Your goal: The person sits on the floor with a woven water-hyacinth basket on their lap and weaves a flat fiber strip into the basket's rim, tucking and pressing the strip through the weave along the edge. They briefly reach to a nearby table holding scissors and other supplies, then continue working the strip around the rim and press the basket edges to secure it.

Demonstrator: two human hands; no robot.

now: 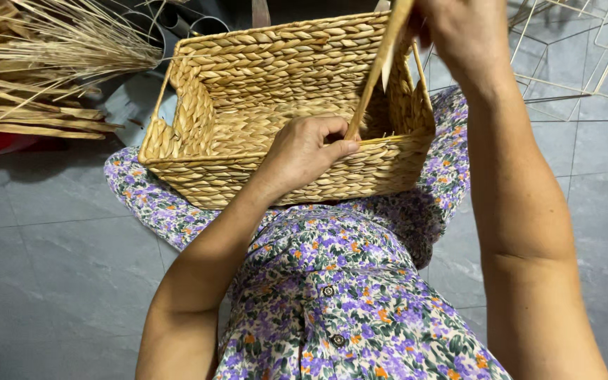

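Rectangular basket of braided straw-coloured fibre (248, 91), resting on the lap, tipped so the open side faces up and toward the wearer, near rim within easy reach. Woven walls finished in thick plaits; a dip in the left wall looking like a handle cut-out. Held there, by the look of it, so the rim strand can be worked from above.

Long flat strip of pale dried fibre (378, 67), running from the near rim up and to the right, taut, lower end meeting the rim just at the left thumb.

Left hand (304, 151) lying over the near rim, fingers curled into the basket, thumb pressed along the rim's outer face, pinning the rim and the foot of the strip; likely a brace against the pull.

Right hand (455, 32) raised above the far right corner, closed round the upper part of the strip, fingertips mostly hidden at the frame's top edge, so the exact pinch not clear.

Beneath, purple-and-orange floral dress (346, 295) with small buttons. Around, grey tiled floor (51, 281). Upper left, bundle of loose dried straw stalks (43, 49), near but not touching the basket. Upper right, thin bare wire frames (571, 49) on the floor.
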